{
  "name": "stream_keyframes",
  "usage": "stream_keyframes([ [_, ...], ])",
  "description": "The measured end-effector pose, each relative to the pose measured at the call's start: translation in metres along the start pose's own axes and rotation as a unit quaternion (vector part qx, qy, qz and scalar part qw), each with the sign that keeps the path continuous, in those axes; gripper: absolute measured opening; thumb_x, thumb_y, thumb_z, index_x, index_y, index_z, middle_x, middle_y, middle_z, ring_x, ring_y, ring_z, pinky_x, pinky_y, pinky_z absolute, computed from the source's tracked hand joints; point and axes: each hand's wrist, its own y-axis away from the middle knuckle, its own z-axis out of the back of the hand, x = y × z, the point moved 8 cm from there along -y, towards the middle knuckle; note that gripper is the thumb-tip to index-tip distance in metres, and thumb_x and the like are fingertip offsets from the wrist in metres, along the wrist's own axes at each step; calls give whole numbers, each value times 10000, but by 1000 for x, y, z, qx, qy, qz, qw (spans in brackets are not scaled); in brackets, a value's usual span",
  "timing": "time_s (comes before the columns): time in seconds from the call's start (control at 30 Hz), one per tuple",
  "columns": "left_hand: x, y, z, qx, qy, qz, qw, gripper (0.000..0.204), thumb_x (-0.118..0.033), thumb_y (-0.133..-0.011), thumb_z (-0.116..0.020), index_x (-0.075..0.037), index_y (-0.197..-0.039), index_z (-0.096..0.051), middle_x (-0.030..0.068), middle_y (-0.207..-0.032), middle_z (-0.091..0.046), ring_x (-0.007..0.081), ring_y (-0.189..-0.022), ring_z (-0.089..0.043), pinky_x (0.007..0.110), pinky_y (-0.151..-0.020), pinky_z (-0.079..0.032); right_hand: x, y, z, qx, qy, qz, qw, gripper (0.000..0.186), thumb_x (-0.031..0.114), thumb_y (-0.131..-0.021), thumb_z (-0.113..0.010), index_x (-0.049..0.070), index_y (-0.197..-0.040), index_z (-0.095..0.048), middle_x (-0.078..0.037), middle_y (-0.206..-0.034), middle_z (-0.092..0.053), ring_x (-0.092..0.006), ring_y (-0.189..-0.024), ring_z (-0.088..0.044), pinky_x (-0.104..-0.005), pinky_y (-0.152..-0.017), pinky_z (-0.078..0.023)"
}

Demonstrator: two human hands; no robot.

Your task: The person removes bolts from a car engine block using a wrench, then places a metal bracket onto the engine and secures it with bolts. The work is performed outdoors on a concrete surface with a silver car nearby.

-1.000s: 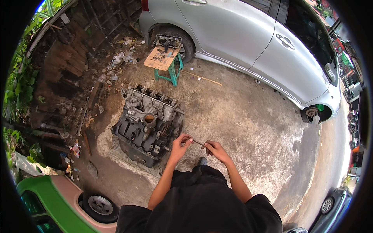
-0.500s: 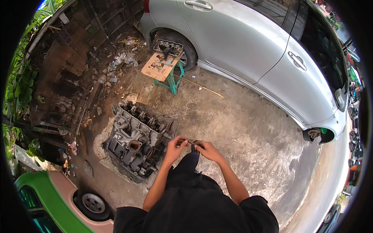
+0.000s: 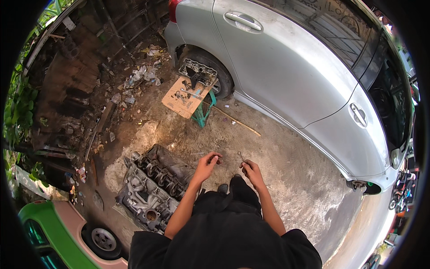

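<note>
My right hand (image 3: 251,172) is closed on a slim metal wrench (image 3: 242,159), ring end upward. My left hand (image 3: 208,163), just left of it, has its fingers curled; whether something small is in them I cannot make out. Below and left of my hands lies a dismantled engine (image 3: 148,197) on the ground, its valve gear exposed along the upper side, partly hidden behind my left forearm. Farther forward, a cardboard board (image 3: 172,101) on a green plastic stool (image 3: 200,114) bears small parts, tools and a metal valve cover (image 3: 192,67).
A silver car (image 3: 286,71) stands along the front and right, a long stick (image 3: 237,121) lying beside it. Litter (image 3: 145,74) and planks (image 3: 104,121) lie at left by a dark wall. A green and pink car (image 3: 49,224) is at the lower left, plants (image 3: 18,103) at the far left.
My hands have parted; the slim metal item held between them is now upright in my right hand. The view has shifted, with the stool lower in it and the engine nearer my body.
</note>
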Motion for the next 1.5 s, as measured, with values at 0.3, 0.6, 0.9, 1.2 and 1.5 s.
stream_keyframes([
  [0.3, 15, -99, 55, -150, 44, 71, 985, 223, -137, -1036, -503, 17, -1116, -642, 110, -992, -687, 205, -997, -669, 354, -909, -493, 67, -176, -20, 131, 51, 17, 990, 260, 241, -1000, -552, 23, -913, -662, 19, -681, -506, -72, -590, -438, -254, -544, -328],
  [0.6, -15, -169, 105, -271, 23, 48, 961, 201, -137, -1012, -541, -18, -1131, -652, 103, -1100, -685, 216, -1061, -642, 359, -908, -476, 133, -323, -40, 220, 91, 57, 970, 271, 275, -1019, -527, 32, -945, -623, 55, -657, -406, -46, -556, -336, -246, -499, -274],
  [0.9, -13, -191, 170, -298, 15, 74, 952, 203, -158, -1017, -533, -47, -1129, -661, 83, -1085, -687, 185, -1056, -625, 348, -919, -466, 152, -386, -99, 232, 30, -23, 972, 268, 272, -1014, -534, 25, -937, -606, 73, -628, -335, -47, -525, -284, -253, -489, -239],
  [1.2, -18, -244, 274, -265, 58, 61, 960, 205, -136, -1029, -508, -21, -1135, -641, 84, -1081, -695, 191, -1059, -640, 352, -938, -472, 169, -431, -195, 204, 17, -38, 978, 277, 271, -1012, -547, 25, -903, -616, 76, -589, -319, -52, -500, -285, -260, -488, -239],
  [1.5, 29, -317, 343, -233, 60, 97, 966, 194, -110, -1032, -504, -17, -1126, -646, 85, -1060, -701, 184, -1032, -667, 334, -905, -498, 120, -517, -245, 144, 154, 7, 978, 242, 236, -979, -594, 17, -911, -671, 13, -670, -527, -88, -621, -473, -281, -586, -381],
])
